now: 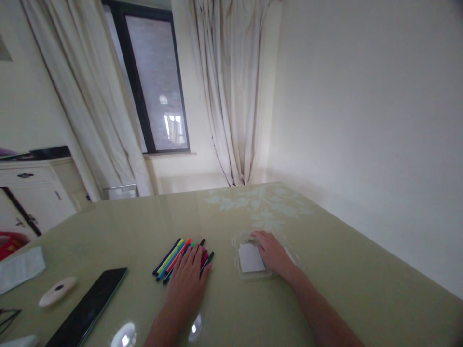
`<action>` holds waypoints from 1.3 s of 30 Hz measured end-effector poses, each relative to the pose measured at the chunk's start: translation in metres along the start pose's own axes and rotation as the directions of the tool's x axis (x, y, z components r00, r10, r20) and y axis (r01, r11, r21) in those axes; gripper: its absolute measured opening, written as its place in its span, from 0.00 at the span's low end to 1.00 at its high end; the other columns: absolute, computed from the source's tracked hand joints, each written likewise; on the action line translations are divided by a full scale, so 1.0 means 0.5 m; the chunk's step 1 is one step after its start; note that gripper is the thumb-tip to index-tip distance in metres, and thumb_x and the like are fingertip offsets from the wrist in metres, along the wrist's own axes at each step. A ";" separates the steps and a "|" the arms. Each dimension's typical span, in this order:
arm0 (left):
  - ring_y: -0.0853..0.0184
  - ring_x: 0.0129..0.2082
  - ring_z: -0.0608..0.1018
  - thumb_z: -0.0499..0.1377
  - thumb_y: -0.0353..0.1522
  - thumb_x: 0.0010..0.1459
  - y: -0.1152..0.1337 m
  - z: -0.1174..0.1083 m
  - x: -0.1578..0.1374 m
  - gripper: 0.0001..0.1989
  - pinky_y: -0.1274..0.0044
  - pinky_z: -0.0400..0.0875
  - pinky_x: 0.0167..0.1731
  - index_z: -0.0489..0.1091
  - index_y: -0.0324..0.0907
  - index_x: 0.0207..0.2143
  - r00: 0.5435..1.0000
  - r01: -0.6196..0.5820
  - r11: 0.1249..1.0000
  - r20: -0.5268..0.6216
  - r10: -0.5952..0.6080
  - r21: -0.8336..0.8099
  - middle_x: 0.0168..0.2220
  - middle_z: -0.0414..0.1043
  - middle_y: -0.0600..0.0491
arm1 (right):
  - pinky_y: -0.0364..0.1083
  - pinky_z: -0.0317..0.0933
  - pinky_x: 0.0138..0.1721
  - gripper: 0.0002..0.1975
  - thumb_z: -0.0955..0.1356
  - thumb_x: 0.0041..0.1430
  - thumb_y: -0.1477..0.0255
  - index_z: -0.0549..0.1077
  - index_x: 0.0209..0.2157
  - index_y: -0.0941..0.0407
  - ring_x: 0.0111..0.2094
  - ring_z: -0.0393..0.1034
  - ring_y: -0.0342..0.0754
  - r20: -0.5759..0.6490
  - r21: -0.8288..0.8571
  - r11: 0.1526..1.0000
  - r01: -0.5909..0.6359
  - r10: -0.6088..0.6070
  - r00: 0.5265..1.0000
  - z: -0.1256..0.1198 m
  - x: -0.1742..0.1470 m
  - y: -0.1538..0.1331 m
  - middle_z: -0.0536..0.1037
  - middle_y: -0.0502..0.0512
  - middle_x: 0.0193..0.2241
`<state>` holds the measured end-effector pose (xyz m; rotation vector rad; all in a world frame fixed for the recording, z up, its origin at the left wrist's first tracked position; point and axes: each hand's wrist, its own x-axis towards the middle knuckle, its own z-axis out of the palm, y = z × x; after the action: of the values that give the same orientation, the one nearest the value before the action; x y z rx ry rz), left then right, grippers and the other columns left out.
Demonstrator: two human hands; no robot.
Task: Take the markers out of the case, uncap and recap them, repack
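Observation:
My left hand lies palm down with fingers stretched out over a bunch of coloured felt-tip pens. The pens lie side by side on the table, slanting, in dark blue, yellow, light blue, orange, green and other colours; the hand covers part of them. To the right, my right hand rests over a clear plastic case, fingertips near its far side. Its fingers look extended, though some are hidden. A white card or paper shows inside the case, left of that hand.
The greenish table also bears a black tablet or phone, a white oval object, a folded pale cloth or packet and a cable at the left edge. A wall runs along the table's right side; curtains hang behind.

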<state>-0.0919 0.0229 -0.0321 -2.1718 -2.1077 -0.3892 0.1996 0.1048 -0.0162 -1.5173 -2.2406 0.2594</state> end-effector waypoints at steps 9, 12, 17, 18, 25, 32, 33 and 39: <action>0.52 0.68 0.65 0.52 0.45 0.66 -0.010 -0.007 0.006 0.29 0.62 0.58 0.67 0.69 0.38 0.61 0.990 0.003 1.000 -0.143 -0.005 -0.016 0.65 0.67 0.41 | 0.52 0.57 0.59 0.26 0.61 0.55 0.85 0.77 0.53 0.59 0.56 0.68 0.56 -0.009 -0.048 0.998 -0.052 0.052 0.999 -0.011 0.005 0.013 0.78 0.63 0.54; 0.51 0.66 0.67 0.52 0.47 0.65 -0.009 -0.009 0.003 0.29 0.61 0.58 0.67 0.70 0.37 0.59 0.993 0.045 0.999 -0.106 -0.046 -0.021 0.65 0.67 0.40 | 0.52 0.56 0.58 0.25 0.61 0.55 0.85 0.77 0.52 0.58 0.55 0.68 0.56 -0.010 -0.048 0.997 -0.054 0.053 0.999 -0.011 0.004 0.009 0.78 0.61 0.53; 0.42 0.71 0.58 0.51 0.57 0.60 -0.002 -0.018 -0.007 0.41 0.43 0.39 0.67 0.63 0.40 0.65 0.922 0.360 0.933 -0.155 -0.356 -0.003 0.70 0.58 0.38 | 0.50 0.55 0.59 0.23 0.62 0.57 0.83 0.77 0.51 0.57 0.55 0.67 0.55 -0.003 -0.058 0.998 -0.038 0.038 0.999 -0.011 0.006 0.011 0.78 0.61 0.54; 0.41 0.72 0.54 0.50 0.59 0.60 -0.003 -0.019 -0.007 0.43 0.40 0.37 0.66 0.61 0.40 0.67 0.890 0.431 0.902 -0.159 -0.428 -0.020 0.71 0.55 0.37 | 0.50 0.55 0.59 0.23 0.62 0.57 0.83 0.77 0.51 0.57 0.55 0.68 0.55 0.004 -0.062 0.998 -0.034 0.034 0.999 -0.011 0.006 0.012 0.78 0.61 0.54; 0.38 0.72 0.53 0.47 0.54 0.65 -0.036 -0.011 0.023 0.41 0.47 0.52 0.65 0.58 0.31 0.67 0.824 0.492 0.825 -0.159 -0.544 -0.278 0.71 0.51 0.28 | 0.50 0.55 0.59 0.22 0.62 0.59 0.82 0.77 0.52 0.59 0.56 0.67 0.55 0.009 -0.081 0.996 -0.026 0.027 1.000 -0.008 0.008 0.013 0.77 0.62 0.55; 0.40 0.72 0.52 0.43 0.50 0.68 -0.029 -0.038 0.049 0.38 0.45 0.46 0.67 0.56 0.30 0.68 0.764 0.504 0.724 -0.148 -0.628 -0.471 0.72 0.48 0.28 | 0.50 0.56 0.57 0.22 0.62 0.59 0.83 0.77 0.51 0.57 0.54 0.67 0.55 -0.007 -0.088 0.996 -0.036 0.035 0.999 -0.008 0.006 0.007 0.78 0.60 0.53; 0.39 0.72 0.52 0.42 0.50 0.68 -0.023 -0.043 0.046 0.38 0.45 0.45 0.67 0.55 0.31 0.69 0.744 0.514 0.697 -0.145 -0.652 -0.500 0.72 0.47 0.30 | 0.50 0.56 0.57 0.22 0.62 0.59 0.83 0.77 0.51 0.57 0.54 0.67 0.56 -0.007 -0.088 0.995 -0.037 0.037 0.999 -0.008 0.006 0.006 0.78 0.60 0.53; 0.43 0.74 0.49 0.39 0.53 0.68 0.013 -0.047 0.018 0.42 0.49 0.45 0.69 0.52 0.30 0.70 0.664 0.531 0.601 -0.147 -0.733 -0.597 0.73 0.46 0.30 | 0.50 0.56 0.57 0.22 0.62 0.59 0.82 0.77 0.50 0.57 0.54 0.67 0.56 0.008 -0.091 0.995 -0.039 0.040 0.999 -0.011 0.007 0.001 0.78 0.60 0.53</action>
<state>-0.0883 0.0258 -0.0064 -1.1726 -2.6734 -1.4553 0.2012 0.1078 -0.0103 -1.6116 -2.2594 0.1795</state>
